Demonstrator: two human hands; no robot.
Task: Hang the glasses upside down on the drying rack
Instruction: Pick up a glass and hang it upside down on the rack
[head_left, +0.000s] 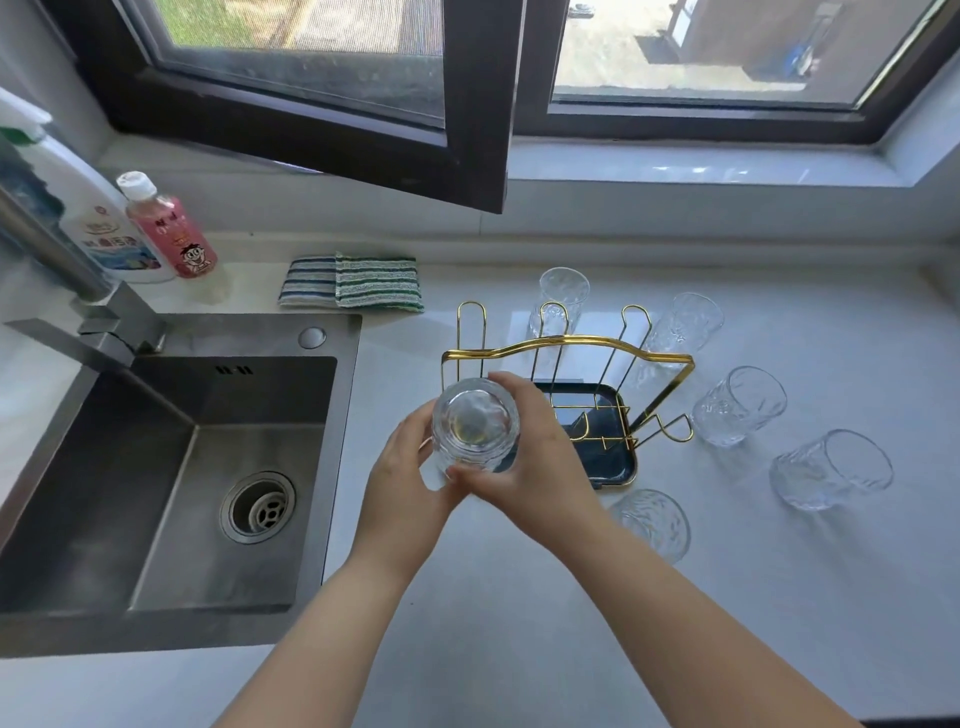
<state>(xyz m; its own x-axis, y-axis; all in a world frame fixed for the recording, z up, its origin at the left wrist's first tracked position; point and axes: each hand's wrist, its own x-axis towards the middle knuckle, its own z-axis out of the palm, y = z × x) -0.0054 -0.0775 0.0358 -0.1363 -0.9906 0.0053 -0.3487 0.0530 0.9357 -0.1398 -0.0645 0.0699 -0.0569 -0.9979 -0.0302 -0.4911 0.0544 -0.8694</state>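
Observation:
A clear ribbed glass (475, 423) is held upside down, base toward me, over the near left corner of the gold wire drying rack (566, 345). My left hand (405, 478) grips it from the left and below, my right hand (535, 457) from the right. The rack stands on a dark blue drip tray (615, 462), and its upright loops carry no glasses. Several more glasses stand on the counter around the rack: one behind it (563, 291), others to its right (685, 322) (740, 405) (831, 470) and one at the front (657, 522), partly behind my right forearm.
A steel sink (171, 478) with a faucet (78, 312) lies to the left. Behind it stand a white detergent bottle (98, 223) and a pink bottle (166, 228). Striped cloths (353, 283) lie at the back. An open dark window frame (467, 130) overhangs the counter.

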